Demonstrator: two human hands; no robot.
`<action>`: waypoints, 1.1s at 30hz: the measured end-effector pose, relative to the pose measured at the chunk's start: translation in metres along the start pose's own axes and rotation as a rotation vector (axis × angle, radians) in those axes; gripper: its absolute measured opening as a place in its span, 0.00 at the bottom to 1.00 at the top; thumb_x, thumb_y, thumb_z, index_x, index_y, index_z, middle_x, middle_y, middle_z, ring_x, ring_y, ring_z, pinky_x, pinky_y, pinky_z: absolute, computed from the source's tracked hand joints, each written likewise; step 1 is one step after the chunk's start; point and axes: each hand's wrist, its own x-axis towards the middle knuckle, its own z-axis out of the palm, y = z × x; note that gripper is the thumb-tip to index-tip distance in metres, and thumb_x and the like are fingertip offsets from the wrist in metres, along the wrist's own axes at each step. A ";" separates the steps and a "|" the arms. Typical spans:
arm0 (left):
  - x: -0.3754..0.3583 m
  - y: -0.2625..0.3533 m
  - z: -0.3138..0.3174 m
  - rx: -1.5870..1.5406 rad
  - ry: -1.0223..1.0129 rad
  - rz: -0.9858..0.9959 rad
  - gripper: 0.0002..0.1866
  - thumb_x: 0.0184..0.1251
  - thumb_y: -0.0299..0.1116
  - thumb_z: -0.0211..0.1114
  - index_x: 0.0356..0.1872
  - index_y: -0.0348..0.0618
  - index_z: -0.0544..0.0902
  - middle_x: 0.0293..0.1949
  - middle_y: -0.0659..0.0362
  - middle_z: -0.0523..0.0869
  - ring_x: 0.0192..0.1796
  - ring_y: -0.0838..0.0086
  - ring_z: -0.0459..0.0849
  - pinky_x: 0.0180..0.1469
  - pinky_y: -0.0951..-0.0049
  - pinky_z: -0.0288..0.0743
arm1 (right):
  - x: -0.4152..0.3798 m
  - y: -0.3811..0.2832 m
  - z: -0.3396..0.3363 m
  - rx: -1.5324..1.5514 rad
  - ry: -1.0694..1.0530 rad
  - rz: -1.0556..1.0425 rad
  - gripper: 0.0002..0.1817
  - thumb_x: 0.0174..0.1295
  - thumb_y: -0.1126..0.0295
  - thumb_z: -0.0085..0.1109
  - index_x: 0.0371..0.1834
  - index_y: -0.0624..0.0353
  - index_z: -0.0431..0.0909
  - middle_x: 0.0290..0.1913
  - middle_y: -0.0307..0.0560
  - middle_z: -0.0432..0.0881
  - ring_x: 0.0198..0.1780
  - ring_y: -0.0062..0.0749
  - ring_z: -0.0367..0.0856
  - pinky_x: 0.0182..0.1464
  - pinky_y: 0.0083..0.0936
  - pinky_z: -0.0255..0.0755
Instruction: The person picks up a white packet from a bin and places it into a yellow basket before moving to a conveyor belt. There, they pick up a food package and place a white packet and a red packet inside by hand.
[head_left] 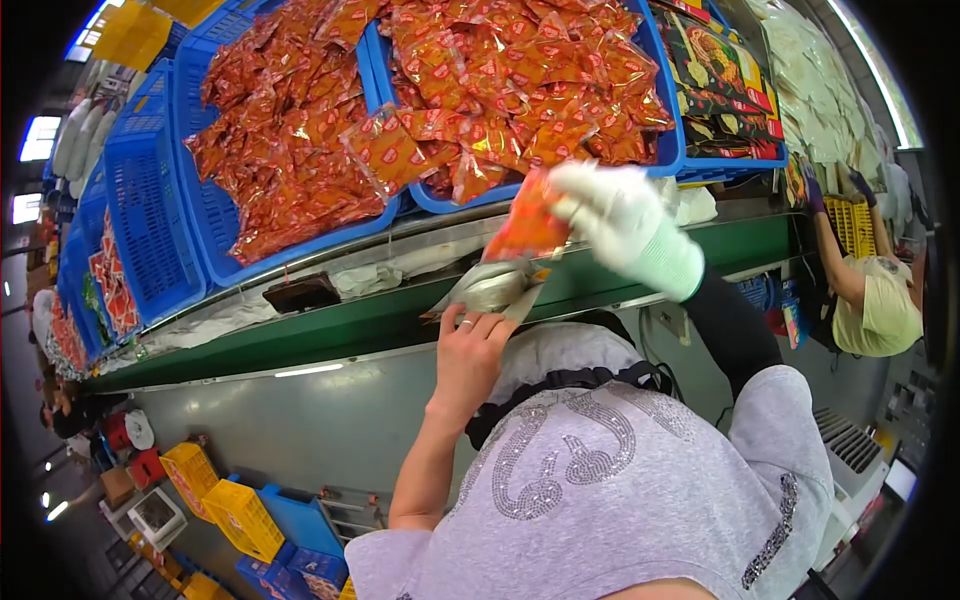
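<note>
My bare left hand (472, 350) is wrapped round the lower side of a pouch (492, 287), whose silvery inside faces up. A ring shows on one finger. In a white glove with a pale green cuff, my right hand (622, 218) pinches a red-orange sauce packet (527, 218), slightly blurred. That packet hangs right over the pouch's mouth, its lower end overlapping the rim in this view. Just beyond my hands, a blue crate (672, 110) is heaped with similar shiny packets (500, 75). A second heap (290, 130) fills the crate to its left.
Along the crates runs a green conveyor belt (375, 335) with a metal edge. A dark flat object (302, 293) lies beside it. Printed black food packs (715, 65) fill a crate at right. Another person (875, 290) works farther right. Yellow crates (243, 517) stand on the floor behind.
</note>
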 end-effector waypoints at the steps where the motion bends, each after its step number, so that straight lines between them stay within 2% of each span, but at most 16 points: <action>1: -0.001 -0.003 -0.004 -0.026 0.007 0.011 0.13 0.47 0.20 0.59 0.35 0.44 0.84 0.34 0.62 0.85 0.39 0.69 0.82 0.54 0.63 0.68 | -0.006 -0.005 0.019 -0.018 -0.006 -0.076 0.10 0.56 0.72 0.58 0.41 0.58 0.77 0.35 0.52 0.81 0.36 0.51 0.81 0.38 0.38 0.75; 2: -0.003 -0.007 -0.007 -0.051 0.015 0.022 0.13 0.47 0.20 0.59 0.34 0.44 0.84 0.33 0.62 0.85 0.39 0.69 0.82 0.53 0.64 0.69 | -0.014 -0.006 0.043 -0.037 -0.013 -0.152 0.09 0.56 0.71 0.58 0.41 0.58 0.76 0.32 0.52 0.80 0.34 0.52 0.80 0.36 0.40 0.75; 3: -0.006 -0.010 -0.010 -0.054 0.013 0.024 0.13 0.47 0.20 0.59 0.34 0.44 0.84 0.33 0.62 0.85 0.39 0.69 0.82 0.53 0.64 0.69 | -0.019 -0.010 0.061 -0.009 -0.137 -0.114 0.11 0.56 0.68 0.58 0.42 0.56 0.75 0.30 0.52 0.79 0.33 0.52 0.80 0.35 0.42 0.74; 6: -0.017 -0.020 -0.020 -0.063 0.011 0.047 0.12 0.48 0.21 0.59 0.34 0.43 0.84 0.34 0.61 0.85 0.39 0.69 0.82 0.52 0.66 0.69 | -0.023 -0.019 0.090 -0.082 -0.647 0.074 0.13 0.58 0.62 0.59 0.45 0.53 0.76 0.35 0.49 0.81 0.37 0.49 0.81 0.37 0.41 0.74; 8: -0.027 -0.024 -0.027 -0.054 -0.054 0.007 0.11 0.48 0.22 0.59 0.33 0.43 0.84 0.35 0.61 0.86 0.39 0.70 0.82 0.51 0.67 0.70 | -0.018 -0.025 0.095 0.088 -0.443 0.005 0.17 0.58 0.61 0.60 0.48 0.54 0.76 0.40 0.50 0.82 0.42 0.48 0.81 0.43 0.39 0.74; 11: -0.038 -0.035 -0.029 -0.088 0.015 0.013 0.10 0.47 0.21 0.59 0.32 0.44 0.84 0.32 0.61 0.86 0.37 0.70 0.83 0.49 0.67 0.70 | -0.008 -0.027 0.086 0.086 -0.304 -0.004 0.16 0.58 0.64 0.58 0.48 0.56 0.76 0.41 0.52 0.82 0.43 0.49 0.80 0.45 0.39 0.73; 13: -0.035 -0.055 -0.061 -0.010 0.132 -0.017 0.11 0.45 0.19 0.59 0.30 0.45 0.83 0.29 0.60 0.86 0.35 0.69 0.83 0.49 0.64 0.71 | 0.005 -0.022 0.074 0.084 -0.203 -0.137 0.14 0.56 0.71 0.62 0.46 0.59 0.78 0.40 0.52 0.83 0.41 0.45 0.82 0.43 0.33 0.75; 15: -0.037 -0.068 -0.103 0.104 0.205 -0.074 0.12 0.43 0.18 0.60 0.30 0.45 0.83 0.29 0.60 0.85 0.35 0.69 0.83 0.50 0.64 0.70 | 0.002 -0.005 0.074 0.081 -0.159 -0.038 0.13 0.57 0.73 0.60 0.46 0.60 0.79 0.39 0.50 0.83 0.40 0.38 0.83 0.43 0.27 0.75; 16: -0.038 -0.078 -0.127 0.166 0.244 -0.079 0.13 0.41 0.18 0.60 0.31 0.45 0.82 0.29 0.61 0.84 0.35 0.68 0.82 0.51 0.63 0.70 | 0.002 -0.005 0.070 0.105 -0.159 0.047 0.12 0.58 0.73 0.59 0.45 0.63 0.79 0.39 0.49 0.84 0.38 0.31 0.82 0.42 0.24 0.75; 17: -0.041 -0.091 -0.150 0.174 0.272 -0.090 0.16 0.38 0.16 0.59 0.31 0.45 0.82 0.28 0.59 0.84 0.35 0.66 0.83 0.51 0.61 0.70 | 0.000 0.005 0.074 0.297 -0.160 0.217 0.12 0.55 0.72 0.61 0.42 0.63 0.79 0.39 0.51 0.83 0.41 0.39 0.82 0.46 0.29 0.74; 20: -0.035 -0.125 -0.237 0.393 0.379 -0.079 0.18 0.39 0.13 0.55 0.33 0.44 0.84 0.29 0.59 0.85 0.34 0.64 0.82 0.52 0.62 0.68 | 0.002 0.007 0.077 0.324 -0.175 0.350 0.10 0.58 0.72 0.55 0.40 0.64 0.80 0.37 0.49 0.84 0.37 0.33 0.81 0.43 0.26 0.73; 24: -0.030 -0.191 -0.337 0.489 0.580 -0.239 0.18 0.44 0.15 0.54 0.37 0.43 0.84 0.34 0.57 0.85 0.44 0.64 0.77 0.53 0.64 0.65 | -0.006 -0.010 0.092 0.329 -0.145 0.358 0.10 0.59 0.71 0.54 0.39 0.64 0.81 0.34 0.46 0.82 0.37 0.28 0.79 0.43 0.24 0.71; 26: -0.027 -0.220 -0.372 0.670 0.636 -0.238 0.15 0.49 0.15 0.56 0.37 0.39 0.84 0.36 0.54 0.85 0.43 0.61 0.79 0.52 0.67 0.70 | -0.010 -0.010 0.106 0.352 -0.115 0.372 0.10 0.59 0.71 0.54 0.39 0.64 0.81 0.32 0.44 0.82 0.35 0.24 0.78 0.42 0.23 0.71; 28: -0.033 -0.260 -0.389 0.688 0.673 -0.215 0.14 0.49 0.16 0.56 0.37 0.39 0.83 0.36 0.54 0.85 0.44 0.60 0.79 0.52 0.65 0.70 | -0.012 -0.018 0.120 0.353 -0.064 0.418 0.10 0.59 0.72 0.54 0.39 0.65 0.81 0.31 0.42 0.82 0.34 0.23 0.78 0.41 0.22 0.72; 31: -0.061 -0.338 -0.371 0.734 0.795 -0.164 0.12 0.50 0.17 0.56 0.34 0.42 0.82 0.36 0.56 0.84 0.42 0.61 0.78 0.58 0.60 0.61 | -0.012 -0.028 0.150 0.366 0.026 0.513 0.09 0.60 0.73 0.53 0.38 0.66 0.81 0.29 0.41 0.81 0.32 0.20 0.78 0.39 0.20 0.73; 33: -0.085 -0.386 -0.334 0.728 0.677 -0.161 0.13 0.47 0.15 0.55 0.32 0.43 0.83 0.34 0.55 0.83 0.43 0.61 0.79 0.64 0.56 0.57 | -0.009 -0.039 0.173 0.399 0.106 0.566 0.09 0.60 0.72 0.54 0.38 0.67 0.81 0.29 0.42 0.82 0.32 0.20 0.78 0.38 0.20 0.73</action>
